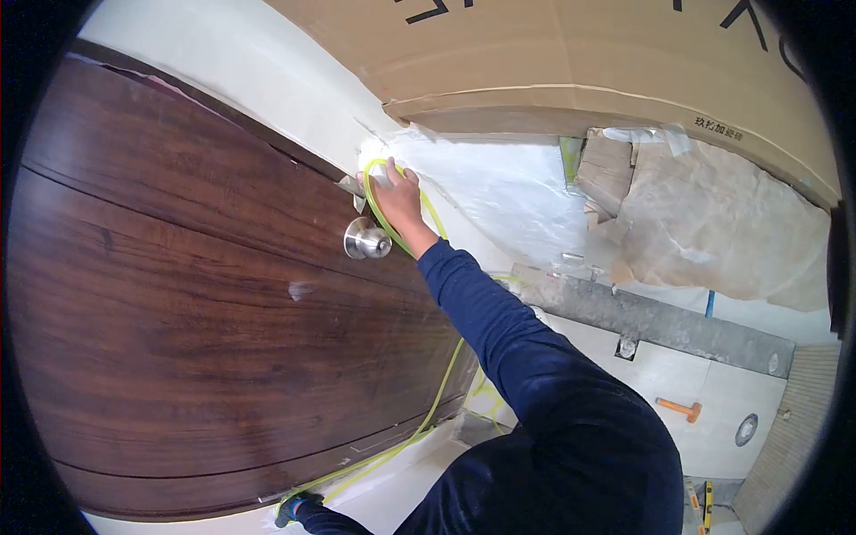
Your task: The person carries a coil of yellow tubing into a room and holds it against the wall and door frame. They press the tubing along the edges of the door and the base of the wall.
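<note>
A thin yellow-green hose or cord point(443, 383) runs along the brown wooden door point(178, 312). My right hand point(399, 198), bare, reaches to the door's edge beside the metal knob point(366, 239). A loop of the hose goes round this hand, and its fingers are curled on the loop near the wall. At the lower left my left hand point(294, 506), in a dark and blue glove, closes on the hose at the door's bottom edge in the picture. Its fingers are small and partly hidden.
A large cardboard box point(580, 53) fills the top, near crumpled brown paper point(713, 214). An orange hammer point(679, 409), a round metal fitting point(747, 430) and a yellow spirit level point(708, 506) lie at lower right. A blue handle point(710, 304) shows by the grey ledge point(660, 308).
</note>
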Available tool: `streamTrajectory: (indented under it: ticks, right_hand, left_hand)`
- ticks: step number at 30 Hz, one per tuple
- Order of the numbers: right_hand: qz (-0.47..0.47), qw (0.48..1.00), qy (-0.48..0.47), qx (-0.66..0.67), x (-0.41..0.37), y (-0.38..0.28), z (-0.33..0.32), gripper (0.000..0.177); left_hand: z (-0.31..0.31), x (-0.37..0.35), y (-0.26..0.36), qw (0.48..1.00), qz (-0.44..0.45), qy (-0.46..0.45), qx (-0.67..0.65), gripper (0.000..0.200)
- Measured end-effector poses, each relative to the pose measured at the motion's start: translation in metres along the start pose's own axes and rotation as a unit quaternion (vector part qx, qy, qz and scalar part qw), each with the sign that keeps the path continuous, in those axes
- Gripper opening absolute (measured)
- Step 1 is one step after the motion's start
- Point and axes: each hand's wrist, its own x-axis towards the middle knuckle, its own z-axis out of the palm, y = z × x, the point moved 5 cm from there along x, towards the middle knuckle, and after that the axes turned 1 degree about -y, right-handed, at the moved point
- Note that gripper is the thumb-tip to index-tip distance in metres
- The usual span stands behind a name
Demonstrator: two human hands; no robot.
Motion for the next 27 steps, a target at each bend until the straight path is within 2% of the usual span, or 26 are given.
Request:
streamTrajectory:
  ticks: [2, 4, 5, 7, 11, 13, 16, 19, 27]
  right_hand:
    - [-0.012, 1.0, 0.002, -0.009, 0.002, 0.003, 0.001, 0.085]
    - [-0.028, 1.0, 0.01, -0.002, 0.011, 0.013, 0.007, 0.069]
    - [-0.029, 1.0, 0.01, -0.002, 0.013, 0.012, 0.005, 0.069]
    - [-0.051, 0.999, 0.005, -0.018, 0.017, 0.011, -0.003, 0.056]
    - [-0.059, 0.997, 0.013, -0.038, 0.02, 0.003, -0.011, 0.053]
    - [-0.079, 0.993, 0.086, -0.008, 0.019, 0.002, -0.014, 0.048]
    - [-0.108, 0.986, 0.128, -0.003, 0.017, 0.0, -0.019, 0.04]
    - [-0.153, 0.979, 0.134, -0.006, 0.02, 0.002, -0.023, 0.033]
    - [-0.152, 0.98, 0.111, -0.06, 0.025, 0.005, -0.017, 0.026]
  left_hand:
    - [-0.003, 0.0, -0.002, 1.0, -0.005, 0.024, -0.004, 0.076]
    - [-0.003, 0.008, 0.0, 1.0, -0.01, 0.028, -0.006, 0.076]
    - [-0.003, 0.011, 0.001, 1.0, -0.011, 0.028, -0.005, 0.075]
    - [-0.002, 0.015, 0.003, 0.999, -0.015, 0.029, -0.003, 0.075]
    - [-0.004, 0.021, 0.003, 0.999, -0.017, 0.033, -0.005, 0.075]
    - [-0.004, 0.023, 0.002, 0.999, -0.02, 0.033, -0.007, 0.075]
    - [-0.003, 0.026, 0.0, 0.999, -0.023, 0.034, -0.01, 0.075]
    - [-0.003, 0.029, -0.002, 0.999, -0.024, 0.033, -0.013, 0.075]
    - [-0.001, 0.037, -0.002, 0.999, -0.029, 0.037, -0.018, 0.075]
